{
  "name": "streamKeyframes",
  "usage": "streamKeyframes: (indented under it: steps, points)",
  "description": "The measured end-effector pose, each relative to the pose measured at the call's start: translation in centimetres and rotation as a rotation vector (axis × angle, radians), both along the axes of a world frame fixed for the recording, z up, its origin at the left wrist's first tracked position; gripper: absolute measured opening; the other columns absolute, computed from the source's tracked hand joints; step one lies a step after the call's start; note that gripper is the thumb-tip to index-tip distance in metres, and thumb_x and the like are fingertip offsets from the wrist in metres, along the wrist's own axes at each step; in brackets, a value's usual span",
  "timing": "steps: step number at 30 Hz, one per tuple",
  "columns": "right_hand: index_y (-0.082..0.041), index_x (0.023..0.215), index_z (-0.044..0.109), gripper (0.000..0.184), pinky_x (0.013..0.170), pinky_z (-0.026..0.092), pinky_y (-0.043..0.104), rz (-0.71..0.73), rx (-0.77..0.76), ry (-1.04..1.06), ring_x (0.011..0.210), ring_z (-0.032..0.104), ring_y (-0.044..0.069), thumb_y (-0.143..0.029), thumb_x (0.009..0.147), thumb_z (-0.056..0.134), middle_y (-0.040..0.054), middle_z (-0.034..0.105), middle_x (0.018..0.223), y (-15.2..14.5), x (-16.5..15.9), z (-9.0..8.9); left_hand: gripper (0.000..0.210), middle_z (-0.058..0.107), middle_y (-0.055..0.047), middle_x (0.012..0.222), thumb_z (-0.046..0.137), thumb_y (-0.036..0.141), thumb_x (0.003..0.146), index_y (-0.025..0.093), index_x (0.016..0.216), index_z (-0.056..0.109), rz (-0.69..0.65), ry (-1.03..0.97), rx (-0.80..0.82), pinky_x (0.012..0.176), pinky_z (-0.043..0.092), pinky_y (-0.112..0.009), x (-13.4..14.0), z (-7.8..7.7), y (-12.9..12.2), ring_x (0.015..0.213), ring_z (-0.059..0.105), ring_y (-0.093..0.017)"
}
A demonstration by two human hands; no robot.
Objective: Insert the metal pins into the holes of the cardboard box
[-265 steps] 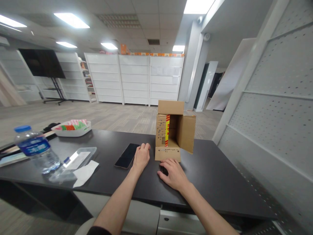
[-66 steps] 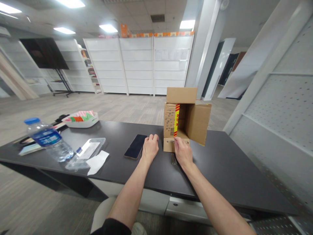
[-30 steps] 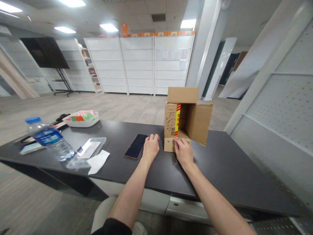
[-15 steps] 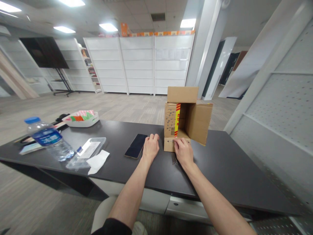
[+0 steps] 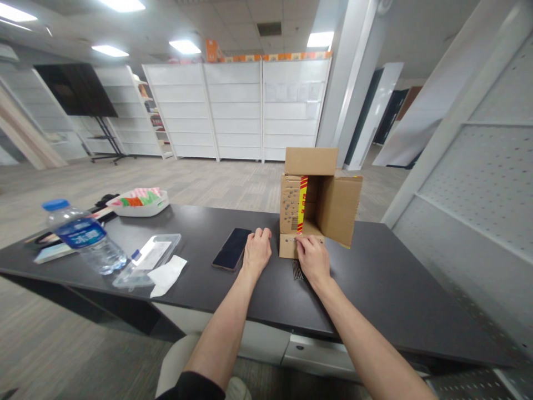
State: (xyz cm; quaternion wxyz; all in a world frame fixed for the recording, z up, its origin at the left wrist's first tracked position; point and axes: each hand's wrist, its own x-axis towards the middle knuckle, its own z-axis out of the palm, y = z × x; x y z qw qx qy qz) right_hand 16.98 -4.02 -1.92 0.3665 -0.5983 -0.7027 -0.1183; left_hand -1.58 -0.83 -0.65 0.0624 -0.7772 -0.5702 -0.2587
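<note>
A cardboard box (image 5: 290, 205) stands on the dark desk with its open side facing me, its flaps folded out. My right hand (image 5: 313, 256) is pinched at the box's lower front flap (image 5: 288, 248); whatever lies between its fingertips is too small to make out. Small dark marks dot that flap and the box's left part. Just below, beside my right wrist, several thin metal pieces like screws or nails (image 5: 297, 270) lie in a row. My left hand (image 5: 257, 250) rests on the desk with curled fingers, between the box and a black phone (image 5: 232, 248).
Left on the desk (image 5: 375, 300) are a water bottle (image 5: 85, 236), a clear plastic case (image 5: 160, 250), a white paper piece (image 5: 167, 276) and a white tray (image 5: 139, 209) with colourful packets. A perforated panel (image 5: 478, 183) rises at the right.
</note>
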Motion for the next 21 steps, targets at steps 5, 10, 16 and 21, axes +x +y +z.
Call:
streamKeyframes:
  steps: [5,10,16,21]
  points:
    - [-0.020,0.100,0.070,0.026,0.080,0.044,0.033,-0.005,0.015,-0.002,0.086,0.060,0.022,-0.020,0.098,0.044,0.0073,0.068,0.094,-0.13,-0.01,0.07,0.022,0.059,-0.005,0.097,0.040,0.009,0.092,0.022,0.098,0.056,0.000,-0.004,-0.004,0.094,0.043,-0.032,-0.02,-0.12,0.09,0.092,0.059,-0.018]
    - [-0.020,0.098,0.070,0.026,0.080,0.043,0.033,-0.018,0.018,-0.013,0.086,0.059,0.022,-0.020,0.098,0.044,0.0071,0.067,0.093,-0.17,-0.07,0.13,0.022,0.059,-0.006,0.097,0.039,0.009,0.092,0.021,0.098,0.057,-0.004,-0.008,-0.001,0.094,0.043,-0.033,-0.08,-0.14,0.10,0.092,0.058,-0.019]
    - [-0.019,0.098,0.070,0.025,0.080,0.043,0.034,-0.019,0.003,-0.010,0.086,0.058,0.023,-0.021,0.097,0.044,0.0078,0.067,0.093,-0.15,-0.06,0.14,0.023,0.059,-0.006,0.098,0.040,0.009,0.091,0.021,0.099,0.057,-0.003,-0.007,-0.013,0.093,0.043,-0.033,0.00,0.00,0.05,0.093,0.058,-0.019]
    - [-0.021,0.096,0.070,0.026,0.080,0.042,0.033,-0.021,0.000,-0.019,0.085,0.058,0.022,-0.021,0.097,0.044,0.0072,0.067,0.092,-0.22,-0.08,0.17,0.022,0.060,-0.006,0.097,0.040,0.009,0.091,0.021,0.099,0.056,0.004,0.004,-0.006,0.094,0.043,-0.033,-0.01,0.01,0.03,0.093,0.059,-0.019]
